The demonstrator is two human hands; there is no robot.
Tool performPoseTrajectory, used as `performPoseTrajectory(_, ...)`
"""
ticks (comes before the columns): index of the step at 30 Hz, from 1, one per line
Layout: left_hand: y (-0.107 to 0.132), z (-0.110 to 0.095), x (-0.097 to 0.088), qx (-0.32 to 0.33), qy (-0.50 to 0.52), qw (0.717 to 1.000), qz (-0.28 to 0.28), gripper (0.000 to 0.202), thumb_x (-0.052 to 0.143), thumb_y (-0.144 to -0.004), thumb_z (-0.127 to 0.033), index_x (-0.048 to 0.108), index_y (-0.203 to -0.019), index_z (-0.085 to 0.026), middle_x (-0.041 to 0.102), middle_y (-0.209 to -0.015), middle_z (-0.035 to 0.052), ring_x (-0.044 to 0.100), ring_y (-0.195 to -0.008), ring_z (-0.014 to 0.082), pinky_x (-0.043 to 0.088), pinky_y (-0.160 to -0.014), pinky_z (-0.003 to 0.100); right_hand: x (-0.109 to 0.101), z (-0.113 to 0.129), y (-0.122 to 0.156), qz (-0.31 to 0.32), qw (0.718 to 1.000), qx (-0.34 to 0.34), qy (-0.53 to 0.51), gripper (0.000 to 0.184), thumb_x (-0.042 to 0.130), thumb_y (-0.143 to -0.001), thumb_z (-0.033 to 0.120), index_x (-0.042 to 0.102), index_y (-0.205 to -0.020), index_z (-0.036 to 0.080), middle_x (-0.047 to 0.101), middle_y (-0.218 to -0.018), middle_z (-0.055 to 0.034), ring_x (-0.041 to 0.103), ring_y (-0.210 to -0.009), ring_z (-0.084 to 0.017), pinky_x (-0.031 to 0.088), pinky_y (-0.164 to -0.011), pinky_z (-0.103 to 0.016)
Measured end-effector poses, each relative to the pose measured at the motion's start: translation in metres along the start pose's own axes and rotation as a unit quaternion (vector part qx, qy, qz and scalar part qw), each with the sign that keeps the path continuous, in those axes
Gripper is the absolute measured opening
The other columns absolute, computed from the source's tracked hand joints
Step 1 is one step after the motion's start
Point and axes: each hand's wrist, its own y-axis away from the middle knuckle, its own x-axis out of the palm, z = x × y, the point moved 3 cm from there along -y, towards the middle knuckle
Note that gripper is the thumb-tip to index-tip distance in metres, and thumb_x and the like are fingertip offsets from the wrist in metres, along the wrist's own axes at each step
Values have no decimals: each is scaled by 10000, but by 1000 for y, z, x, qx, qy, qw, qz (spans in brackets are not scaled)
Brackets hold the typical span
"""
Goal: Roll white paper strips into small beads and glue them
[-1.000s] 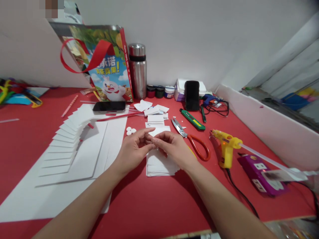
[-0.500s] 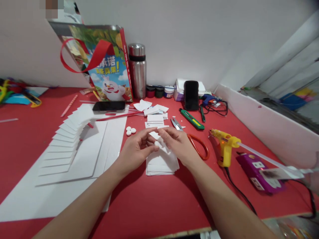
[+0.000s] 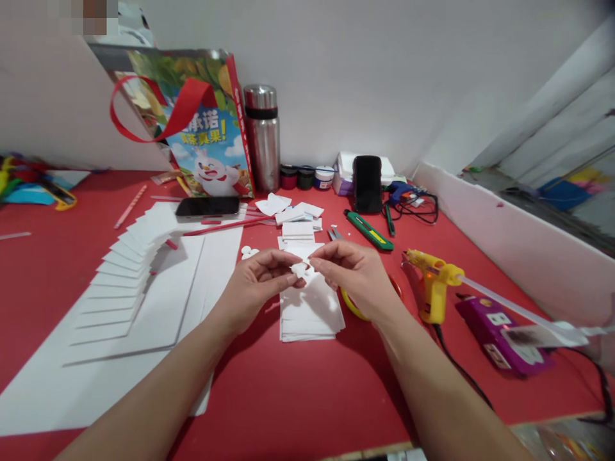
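Note:
My left hand (image 3: 257, 282) is closed in a pinch on a small white paper piece (image 3: 300, 270). My right hand (image 3: 353, 272) is pinched at the right edge of the same bit, its fingertips almost meeting the left ones. Under both hands lies a stack of white paper sheets (image 3: 310, 320). Scissors with a red and yellow handle (image 3: 355, 306) lie partly hidden beneath my right hand. Several small white discs (image 3: 247, 251) rest just beyond my left hand.
At left, a curved stepped white paper model (image 3: 113, 291) stands on white board. A yellow glue gun (image 3: 435, 288), purple power strip (image 3: 502, 333) and green cutter (image 3: 369, 230) lie at right. Behind are a phone (image 3: 207, 206), steel flask (image 3: 263, 137) and gift bag (image 3: 211, 128).
Both hands have turned and shifted slightly, and the white piece shows more clearly between the fingertips. My right hand now covers more of the scissors. The view has moved a little.

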Motion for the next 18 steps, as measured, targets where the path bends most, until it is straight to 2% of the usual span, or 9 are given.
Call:
performPoseTrajectory(5,-1,0,-1,-8,16,1000,-20,218,770,-807,-241,729,-1013,-182,738,-878,40,704,-824,167,540,-835,311,6,0,1,18,995,-23,91,126,715,-821,296,717,-872,180,721,-806,-29,622,-696,-144,470,-629,-271)
performPoseTrajectory(9,-2,-2,-1,-5,-28,998,-55,227,814,-751,-247,749,-959,-182,724,-797,24,668,-764,151,528,-741,278,9,0,3,14,982,-61,179,69,670,-850,242,704,-852,183,706,-776,-14,605,-645,-128,462,-594,-254)
performPoseTrajectory(14,-1,-5,1,1,-79,995,-64,217,788,-762,-244,769,-963,-168,728,-784,30,643,-733,143,512,-707,267,13,3,7,8,938,-163,305,71,629,-887,217,694,-871,193,693,-786,-11,566,-640,-118,424,-600,-250)
performPoseTrajectory(18,0,-5,1,6,-119,990,-74,226,776,-758,-261,777,-958,-156,749,-853,60,661,-792,174,512,-739,291,16,1,9,21,917,-176,358,80,608,-895,216,684,-884,193,689,-811,-23,565,-653,-126,414,-622,-259)
